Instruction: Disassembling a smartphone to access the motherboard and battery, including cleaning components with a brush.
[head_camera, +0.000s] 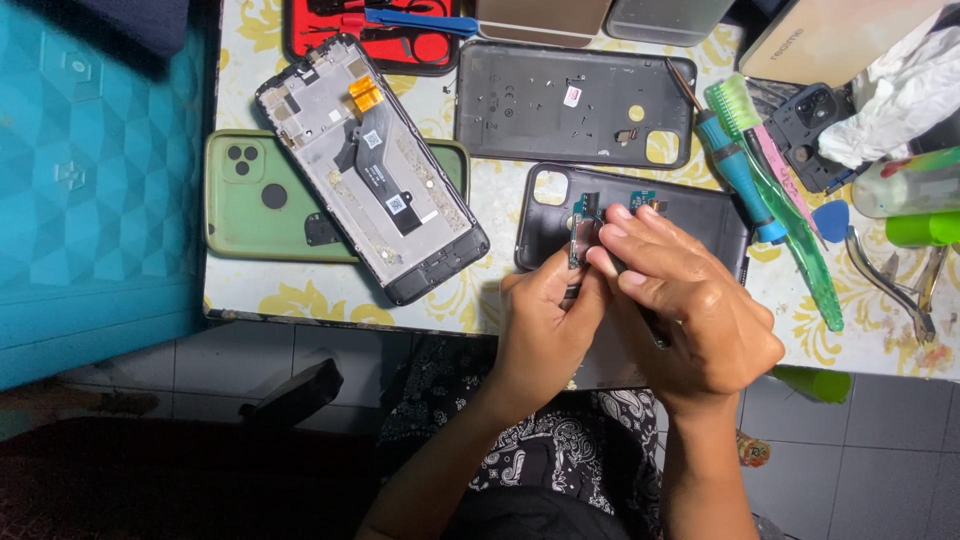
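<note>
My left hand (545, 330) pinches a small teal circuit board (581, 228) with a dark part on it, held upright over the table's front edge. My right hand (680, 305) rests against it, fingertips on the board, with a thin dark tool running under the palm. Both hands hover over a black phone back cover (700, 215) lying inside up; another small teal board (642, 199) lies on it. A stripped phone frame (370, 165) lies tilted across a green phone case (250, 200) at the left.
A second dark back cover (540, 100) lies behind. To the right lie a blue-handled screwdriver (735, 170), a green toothbrush (790, 215), a blue pick (830, 220), pliers (895, 285), white tissue (900, 90). A red tool tray (400, 40) sits at the back. A teal surface (90, 180) borders the table's left.
</note>
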